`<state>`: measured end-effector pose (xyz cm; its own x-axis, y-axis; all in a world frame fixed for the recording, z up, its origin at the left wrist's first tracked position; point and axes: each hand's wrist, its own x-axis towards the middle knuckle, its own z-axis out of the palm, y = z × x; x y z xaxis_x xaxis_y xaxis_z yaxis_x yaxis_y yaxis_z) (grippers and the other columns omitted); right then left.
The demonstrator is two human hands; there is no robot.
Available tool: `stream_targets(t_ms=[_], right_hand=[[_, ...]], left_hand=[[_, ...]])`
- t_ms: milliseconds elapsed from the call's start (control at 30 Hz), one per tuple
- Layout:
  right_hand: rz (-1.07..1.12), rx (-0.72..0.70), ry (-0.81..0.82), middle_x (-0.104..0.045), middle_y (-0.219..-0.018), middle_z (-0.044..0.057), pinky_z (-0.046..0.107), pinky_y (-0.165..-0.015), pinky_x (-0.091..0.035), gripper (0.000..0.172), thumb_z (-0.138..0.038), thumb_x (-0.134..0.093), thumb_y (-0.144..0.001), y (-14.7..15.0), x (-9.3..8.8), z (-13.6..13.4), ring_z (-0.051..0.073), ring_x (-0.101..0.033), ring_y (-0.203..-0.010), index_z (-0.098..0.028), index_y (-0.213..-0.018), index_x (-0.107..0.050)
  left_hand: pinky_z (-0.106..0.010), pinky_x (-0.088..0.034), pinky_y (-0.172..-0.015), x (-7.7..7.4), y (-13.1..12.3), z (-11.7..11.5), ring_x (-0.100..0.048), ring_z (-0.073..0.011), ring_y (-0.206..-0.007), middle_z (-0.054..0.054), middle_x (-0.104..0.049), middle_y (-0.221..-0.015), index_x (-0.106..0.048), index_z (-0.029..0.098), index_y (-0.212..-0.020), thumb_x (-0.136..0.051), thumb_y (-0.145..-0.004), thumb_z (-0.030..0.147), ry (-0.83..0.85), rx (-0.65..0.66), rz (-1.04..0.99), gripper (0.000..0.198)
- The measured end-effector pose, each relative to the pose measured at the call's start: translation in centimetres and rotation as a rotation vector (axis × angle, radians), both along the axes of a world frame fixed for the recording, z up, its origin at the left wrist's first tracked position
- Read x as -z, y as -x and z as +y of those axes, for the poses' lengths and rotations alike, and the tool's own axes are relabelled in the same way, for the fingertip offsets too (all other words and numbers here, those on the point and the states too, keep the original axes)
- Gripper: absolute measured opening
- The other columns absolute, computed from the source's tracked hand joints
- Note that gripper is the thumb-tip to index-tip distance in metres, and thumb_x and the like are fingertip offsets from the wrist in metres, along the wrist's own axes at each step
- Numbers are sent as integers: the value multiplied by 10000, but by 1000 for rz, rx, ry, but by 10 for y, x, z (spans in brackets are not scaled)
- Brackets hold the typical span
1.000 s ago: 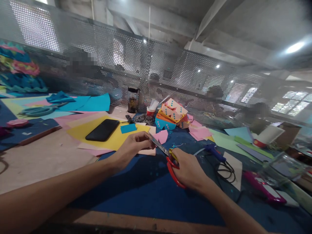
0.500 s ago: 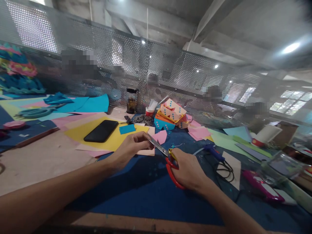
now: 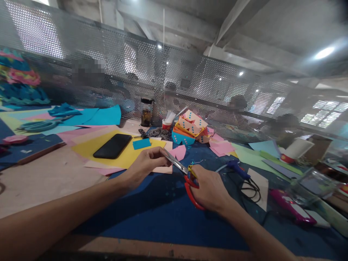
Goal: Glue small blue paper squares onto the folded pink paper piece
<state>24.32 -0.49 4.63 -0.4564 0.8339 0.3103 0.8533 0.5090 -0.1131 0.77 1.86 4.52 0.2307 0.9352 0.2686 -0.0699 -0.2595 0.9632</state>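
Observation:
My right hand (image 3: 210, 186) is wrapped round the red handles of a pair of scissors (image 3: 176, 163). The blades point away to the left, and a bit of yellow shows by the thumb. At the blade tips, my left hand (image 3: 149, 159) is closed in a pinch; whatever lies between its fingers is hidden. Just beyond the left hand is a small blue paper piece (image 3: 141, 144) on yellow paper (image 3: 81, 148). A pink paper piece (image 3: 179, 152) lies behind the blades. Folded paper pieces with blue dots (image 3: 190, 127) are stacked farther back.
A black phone (image 3: 112, 146) lies on the left. To the right are a blue glue gun (image 3: 239, 170) with its cord, a magenta device (image 3: 292, 206) and a clear container (image 3: 312, 186). Teal-handled scissors (image 3: 40, 125) and a lidded jar (image 3: 146, 112) stand or lie farther back, before a perforated screen (image 3: 190, 83).
Almost nothing differs. Both hands and the scissors hold nearly the same place, with only a very slight shift of the view.

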Motion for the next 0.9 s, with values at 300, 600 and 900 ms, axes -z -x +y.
stream_targets(t_ms=[300,600,900], right_hand=[[-21,-3,-31,-619,-790,1,284,-586,-187,60,-267,-542,-839,0,1,1,172,-573,-700,-218,-869,-525],[-70,12,-67,-630,-933,35,295,-599,-227,128,-297,-561,-843,-2,3,5,183,-582,-715,-205,-931,-547],[631,-120,469,-515,-710,-37,225,-584,-364,178,-360,-539,-886,12,-6,7,117,-475,-632,-187,-851,-562]], left_hand=[[-281,-465,-793,-4,-1,-4,-637,-172,-826,-32,-712,-826,-695,158,-806,-652,-770,146,-1,-18,18,57],[-274,-465,-781,-2,0,-1,-646,-170,-824,-22,-715,-818,-699,170,-812,-664,-769,153,16,-24,18,58],[-269,-474,-714,6,-9,-6,-632,-152,-715,-24,-697,-722,-680,158,-749,-741,-752,248,98,65,33,109]])
